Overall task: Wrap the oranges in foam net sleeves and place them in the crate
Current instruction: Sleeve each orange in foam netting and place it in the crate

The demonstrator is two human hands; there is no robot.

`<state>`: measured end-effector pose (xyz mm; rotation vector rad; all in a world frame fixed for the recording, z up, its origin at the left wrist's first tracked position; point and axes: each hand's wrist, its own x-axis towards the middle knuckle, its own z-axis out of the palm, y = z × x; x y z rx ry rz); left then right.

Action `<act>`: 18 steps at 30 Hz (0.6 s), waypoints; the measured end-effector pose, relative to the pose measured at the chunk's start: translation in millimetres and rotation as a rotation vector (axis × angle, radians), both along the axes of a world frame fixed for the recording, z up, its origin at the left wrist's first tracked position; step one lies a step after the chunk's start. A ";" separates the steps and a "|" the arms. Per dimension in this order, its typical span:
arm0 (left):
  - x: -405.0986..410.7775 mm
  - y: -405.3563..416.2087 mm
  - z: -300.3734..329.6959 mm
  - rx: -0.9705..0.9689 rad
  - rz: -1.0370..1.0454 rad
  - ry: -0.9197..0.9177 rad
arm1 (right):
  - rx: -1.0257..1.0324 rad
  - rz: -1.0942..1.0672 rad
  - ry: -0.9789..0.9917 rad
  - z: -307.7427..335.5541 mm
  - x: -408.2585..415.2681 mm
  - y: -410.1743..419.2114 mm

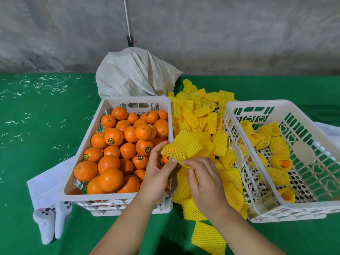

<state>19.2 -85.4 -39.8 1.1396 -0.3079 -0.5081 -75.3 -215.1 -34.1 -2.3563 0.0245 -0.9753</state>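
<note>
My left hand [156, 173] grips an orange [166, 157] that sits partly inside a yellow foam net sleeve [182, 146], over the right rim of the left crate. My right hand [204, 179] pinches the sleeve's near edge. The white crate on the left [86, 142] is full of bare oranges [114, 137]. Between the crates lies a heap of loose yellow sleeves [202, 115]. The white crate on the right [303, 205] holds several wrapped oranges [279, 162].
A white woven sack [132, 74] stands behind the left crate on the green table cover [36, 126]. A sheet of paper [46, 183] and white socks [49, 223] lie at the front left. One loose sleeve [207, 238] lies near the front edge.
</note>
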 end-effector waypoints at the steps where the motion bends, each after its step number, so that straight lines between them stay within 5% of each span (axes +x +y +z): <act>1: -0.6 -0.1 0.7 0.002 -0.005 0.002 | 0.049 -0.012 0.025 0.5 2.2 -0.6; 8: 2.5 3.4 -0.7 0.120 -0.222 -0.107 | 0.165 -0.050 0.171 5.0 15.0 -14.7; 15: -6.7 -6.1 -0.1 0.120 0.083 -0.112 | 0.024 0.011 0.084 12.5 -0.4 -3.0; 18: -10.6 -8.8 2.2 0.144 0.101 -0.101 | 0.166 -0.062 0.073 8.8 0.1 7.5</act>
